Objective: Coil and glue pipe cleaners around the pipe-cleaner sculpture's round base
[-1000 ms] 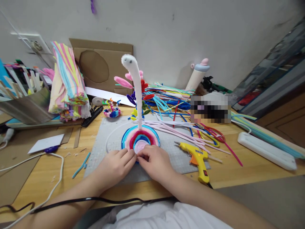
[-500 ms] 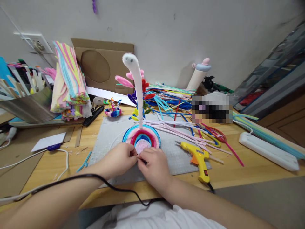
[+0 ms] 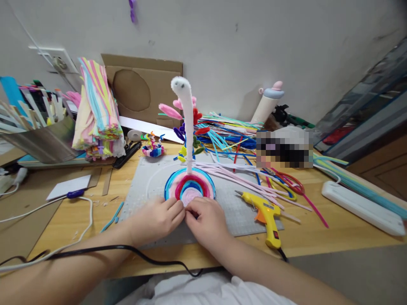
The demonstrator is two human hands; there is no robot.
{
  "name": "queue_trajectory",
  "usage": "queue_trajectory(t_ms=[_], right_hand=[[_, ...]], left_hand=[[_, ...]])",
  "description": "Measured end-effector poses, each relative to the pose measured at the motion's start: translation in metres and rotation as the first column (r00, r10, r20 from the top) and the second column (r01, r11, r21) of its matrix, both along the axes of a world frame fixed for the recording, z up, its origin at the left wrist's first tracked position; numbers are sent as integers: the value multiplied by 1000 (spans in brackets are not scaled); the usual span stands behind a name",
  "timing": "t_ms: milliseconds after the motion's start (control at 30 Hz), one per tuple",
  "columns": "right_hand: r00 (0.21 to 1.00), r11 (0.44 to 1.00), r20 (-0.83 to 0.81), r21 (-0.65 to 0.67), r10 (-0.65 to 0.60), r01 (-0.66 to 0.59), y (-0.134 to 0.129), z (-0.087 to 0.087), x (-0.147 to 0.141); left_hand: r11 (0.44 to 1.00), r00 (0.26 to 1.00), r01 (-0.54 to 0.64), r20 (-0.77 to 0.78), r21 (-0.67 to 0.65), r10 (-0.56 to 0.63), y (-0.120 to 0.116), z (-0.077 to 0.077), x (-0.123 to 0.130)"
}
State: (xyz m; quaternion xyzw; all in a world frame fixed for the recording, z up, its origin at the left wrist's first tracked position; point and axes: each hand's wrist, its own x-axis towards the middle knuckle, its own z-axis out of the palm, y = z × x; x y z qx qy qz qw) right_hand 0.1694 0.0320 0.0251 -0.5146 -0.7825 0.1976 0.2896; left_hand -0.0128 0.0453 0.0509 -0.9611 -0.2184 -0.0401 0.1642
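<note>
A round base (image 3: 174, 181) of coiled blue, pink and magenta fuzzy stems lies on the grey mat (image 3: 241, 216). From its back edge rises a tall white fuzzy stem (image 3: 188, 127) with a curled top, and colourful petal shapes show behind it. My left hand (image 3: 160, 220) and my right hand (image 3: 206, 222) meet at the front edge of the coil, fingers pinched together. Whatever lies between the fingertips is too small to make out. A pale pink spiral (image 3: 191, 195) shows just above the fingertips.
The yellow glue gun (image 3: 270, 220) lies right of my right hand, with loose pink stems (image 3: 254, 182) behind it. A black cable (image 3: 133, 250) crosses my left forearm. At the left stand a metal holder (image 3: 51, 137) and bundled stems (image 3: 98, 106); a white power strip (image 3: 362, 208) is far right.
The fingers of my left hand have turned and closed further over the coil's front edge. The whole view has shifted slightly, while the right hand keeps its pinch.
</note>
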Motion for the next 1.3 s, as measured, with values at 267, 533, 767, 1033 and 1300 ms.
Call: queue_trajectory(t_ms=[267,533,767,1033,1300], right_hand=[[996,999,80,30,37,-40,-2,-2,1],[995,998,90,31,51,-54,-2,-2,3],[999,999,23,-4,35,-35,0,-1,3],[999,999,13,-30,39,-38,2,1,4],[994,996,94,67,59,-66,1,-4,3]], left_hand=[[718,854,-400,52,-570,517,0,7,21],[622,836,-423,-18,-659,549,12,13,18],[998,998,-55,-41,3,55,-1,6,3],[983,997,57,47,177,-66,1,0,2],[925,940,-251,156,-287,303,-5,-6,13]])
